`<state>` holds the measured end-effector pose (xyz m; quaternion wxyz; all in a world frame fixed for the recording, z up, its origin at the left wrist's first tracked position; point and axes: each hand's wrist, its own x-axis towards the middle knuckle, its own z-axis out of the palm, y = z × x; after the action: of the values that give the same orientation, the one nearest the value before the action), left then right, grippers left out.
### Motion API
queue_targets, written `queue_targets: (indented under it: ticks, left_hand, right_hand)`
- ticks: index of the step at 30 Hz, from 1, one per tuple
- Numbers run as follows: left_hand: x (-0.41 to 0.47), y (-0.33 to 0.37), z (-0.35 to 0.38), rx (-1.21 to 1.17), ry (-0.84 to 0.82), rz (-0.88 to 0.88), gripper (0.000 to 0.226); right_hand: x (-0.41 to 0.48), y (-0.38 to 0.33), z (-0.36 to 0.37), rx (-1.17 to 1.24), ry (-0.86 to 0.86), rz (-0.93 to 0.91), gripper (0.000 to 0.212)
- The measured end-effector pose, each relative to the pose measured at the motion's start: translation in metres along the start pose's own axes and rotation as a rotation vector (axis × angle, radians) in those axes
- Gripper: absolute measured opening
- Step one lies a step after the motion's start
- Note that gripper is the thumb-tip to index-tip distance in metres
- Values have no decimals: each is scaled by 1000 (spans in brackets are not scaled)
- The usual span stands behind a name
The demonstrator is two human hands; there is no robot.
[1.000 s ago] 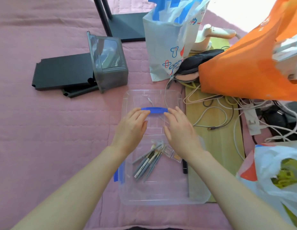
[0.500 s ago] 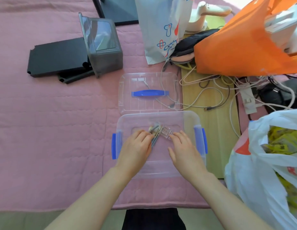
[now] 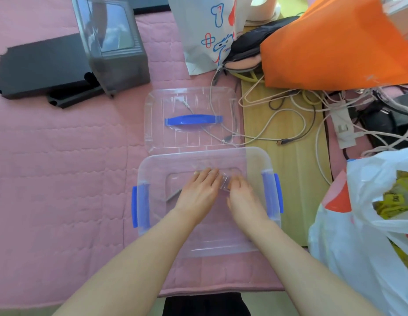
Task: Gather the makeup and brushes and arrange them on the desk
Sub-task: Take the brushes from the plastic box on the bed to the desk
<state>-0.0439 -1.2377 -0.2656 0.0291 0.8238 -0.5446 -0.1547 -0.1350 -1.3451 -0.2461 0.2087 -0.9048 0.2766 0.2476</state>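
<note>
**Brushes down in the clear bin, both hands in there too**

Only a grey handle end of them pokes out from under the left hand, which lies flat with straight fingers on the bin floor. The right hand is just beside it, fingers curled at a small clear case. It's too blurry to say whether it really grips it. The bin has blue latches and sits on a pink quilt. Just beyond lies the lid with its blue handle, cables trailing nearby. Farther back are a grey box, a white paper bag and an orange bag.
</note>
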Motion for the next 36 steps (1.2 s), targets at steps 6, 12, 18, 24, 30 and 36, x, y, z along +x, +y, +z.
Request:
queue_targets:
  ticks: [6, 12, 18, 24, 30, 36]
  left_hand:
    - [16, 3, 17, 81, 64, 97, 44]
    - [20, 2, 29, 175, 159, 125, 36]
    - [14, -2, 28, 40, 221, 79, 15]
    - [-13, -5, -1, -393, 113, -191, 45]
    - [-38, -13, -10, -607, 13, -572, 29]
    - [-47, -19, -4, -592, -226, -651, 9]
  right_hand:
    - [14, -3, 4, -84, -11, -36, 76]
    - [26, -1, 13, -51, 50, 63, 59]
    - [25, -2, 9, -45, 34, 73, 60]
    - [8, -7, 2, 71, -30, 54, 56]
    - [-17, -15, 1, 206, -54, 142, 33]
    - [-24, -19, -3, 169, -180, 206, 27]
